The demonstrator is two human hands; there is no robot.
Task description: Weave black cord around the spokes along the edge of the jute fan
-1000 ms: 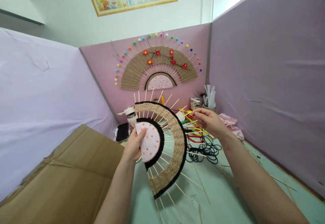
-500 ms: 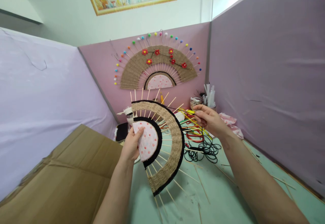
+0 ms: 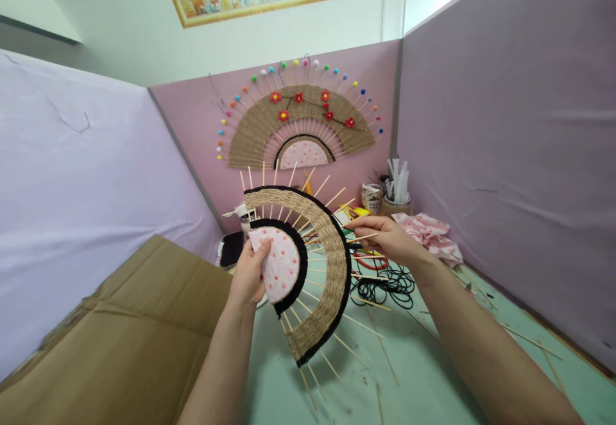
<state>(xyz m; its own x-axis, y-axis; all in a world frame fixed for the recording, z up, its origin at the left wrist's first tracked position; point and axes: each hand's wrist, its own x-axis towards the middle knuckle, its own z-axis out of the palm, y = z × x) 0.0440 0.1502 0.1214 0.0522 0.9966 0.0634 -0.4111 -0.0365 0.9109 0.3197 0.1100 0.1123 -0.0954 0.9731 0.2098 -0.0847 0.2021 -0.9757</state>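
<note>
My left hand [image 3: 250, 274] grips a half-round woven fan [image 3: 335, 261] by its pink-dotted centre, thumb on the front face. Thin wooden sticks radiate through the fan's tan woven band, and black cord edges both the centre and the band's outer rim. At the fan's right side, my right hand [image 3: 382, 235] is closed in a pinch among the stick ends, close to the black rim. It has the black cord in its fingertips, though most of that strand is hidden now. Below this hand, a loose tangle of black cord [image 3: 387, 289] lies on the table.
A finished fan [image 3: 250, 133] with pompoms and red flowers is fixed to the pink back panel. Folded cardboard [image 3: 144, 329] covers the left side. Jars [image 3: 373, 199], crumpled pink cloth [image 3: 430, 235] and loose sticks [image 3: 529, 339] lie to the right on the green table [image 3: 423, 380].
My right hand has come down and left, from holding the cord stretched out to the fan's rim among the sticks. The fan has tilted slightly in my left hand.
</note>
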